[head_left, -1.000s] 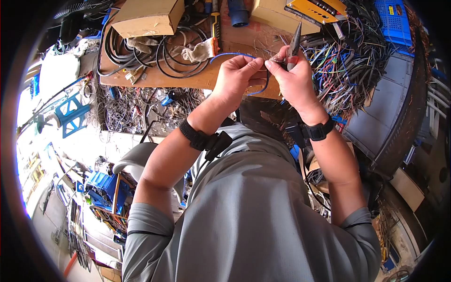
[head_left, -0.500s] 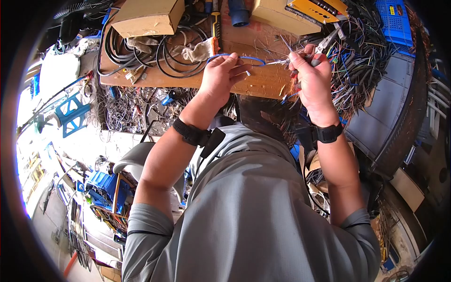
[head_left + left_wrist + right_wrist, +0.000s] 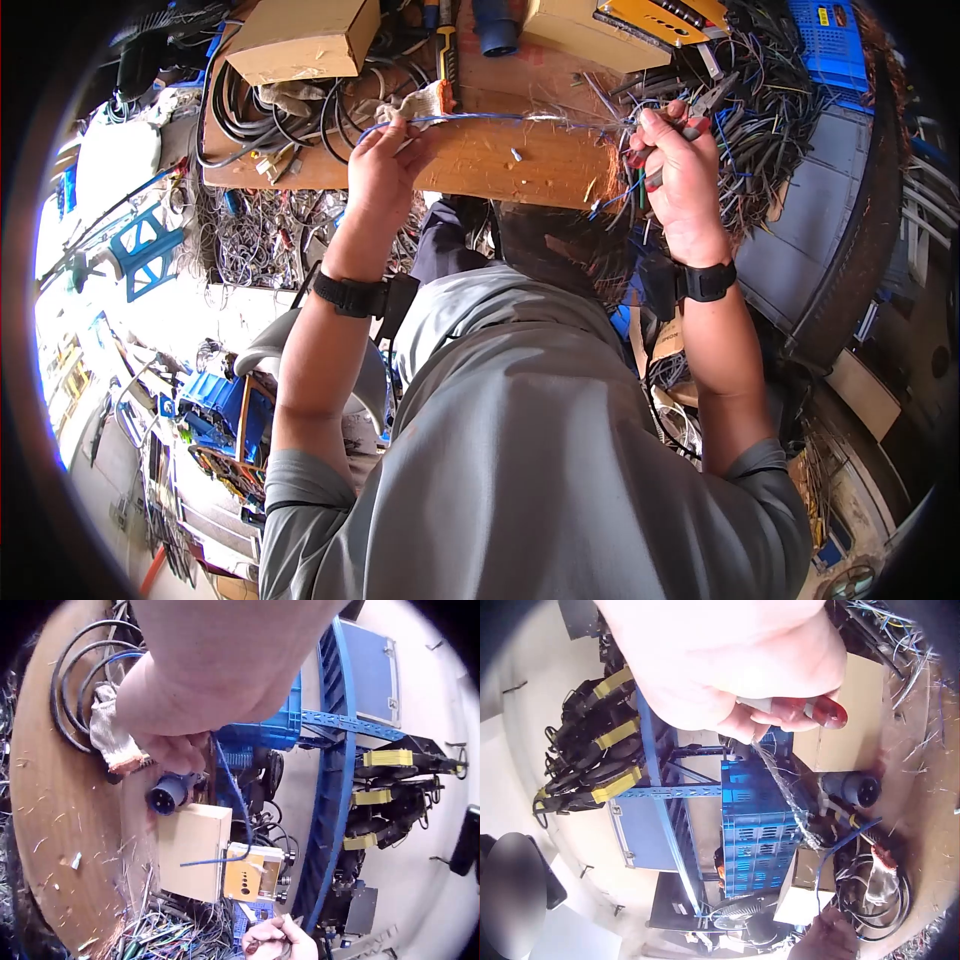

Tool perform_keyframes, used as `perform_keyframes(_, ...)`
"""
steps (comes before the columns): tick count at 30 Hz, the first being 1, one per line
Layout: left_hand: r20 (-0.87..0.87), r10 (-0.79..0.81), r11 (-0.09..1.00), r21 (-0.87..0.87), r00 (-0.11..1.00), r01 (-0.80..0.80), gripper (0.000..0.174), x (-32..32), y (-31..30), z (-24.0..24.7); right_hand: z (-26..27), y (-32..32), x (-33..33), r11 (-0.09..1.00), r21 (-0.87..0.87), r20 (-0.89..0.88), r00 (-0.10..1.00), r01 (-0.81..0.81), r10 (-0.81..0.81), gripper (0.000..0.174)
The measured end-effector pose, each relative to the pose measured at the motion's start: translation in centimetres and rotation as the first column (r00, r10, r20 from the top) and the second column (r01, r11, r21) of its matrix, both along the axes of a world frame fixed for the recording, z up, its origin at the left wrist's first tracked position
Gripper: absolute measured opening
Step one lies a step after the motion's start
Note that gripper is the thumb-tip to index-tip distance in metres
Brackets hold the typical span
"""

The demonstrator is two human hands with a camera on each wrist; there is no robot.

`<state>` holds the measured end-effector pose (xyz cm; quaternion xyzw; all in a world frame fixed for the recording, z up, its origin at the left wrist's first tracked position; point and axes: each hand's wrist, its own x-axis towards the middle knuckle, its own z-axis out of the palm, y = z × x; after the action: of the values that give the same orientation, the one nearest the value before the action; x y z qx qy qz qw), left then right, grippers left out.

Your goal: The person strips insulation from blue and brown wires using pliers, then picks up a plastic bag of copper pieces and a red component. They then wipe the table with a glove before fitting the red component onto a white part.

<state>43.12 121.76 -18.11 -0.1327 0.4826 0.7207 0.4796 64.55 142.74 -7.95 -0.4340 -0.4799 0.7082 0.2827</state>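
Note:
My left hand (image 3: 382, 175) pinches a blue wire (image 3: 470, 116) between thumb and fingertips over the bench. In the left wrist view the blue wire (image 3: 238, 795) hangs from those fingers and bends near its lower end. My right hand (image 3: 682, 165) grips red-handled pliers (image 3: 712, 98), their metal nose pointing away to the upper right. A red handle (image 3: 826, 712) sticks out of the fist in the right wrist view. From the same fingers trails a thin silvery strand bundle (image 3: 786, 787), which lines up with the blue wire in the head view.
A wooden bench (image 3: 480, 180) bears a cardboard box (image 3: 300, 45), coiled black cable (image 3: 235, 115), a work glove (image 3: 425, 102), a blue plug (image 3: 497, 38) and a small white piece (image 3: 517, 154). Cut wires (image 3: 760, 130) heap up at the right; a blue crate (image 3: 832, 45) stands behind.
My hands have moved apart, the left one far to the left with the blue wire. The pliers have swung from upright to pointing upper right. The silvery strand now stretches between the hands.

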Motion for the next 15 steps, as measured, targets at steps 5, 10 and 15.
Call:
perform_keyframes(5,-0.009,0.046,0.997,0.056,0.999,-0.045,0.016,-1.2,-1.3,-0.6,0.8,0.6,0.6,1.000,-0.023,-0.065,0.998,-0.005,0.003,0.021)
perform_keyframes(10,-0.002,0.089,0.993,0.080,0.996,-0.089,0.017,-2.0,-1.9,-0.9,2.1,0.8,1.0,1.000,-0.010,-0.097,0.995,0.021,-0.022,0.021)
perform_keyframes(15,0.017,0.113,0.989,0.092,0.993,-0.114,0.015,-2.0,-1.9,-0.4,2.9,1.1,2.1,1.000,-0.004,-0.138,0.990,-0.001,0.000,0.019)
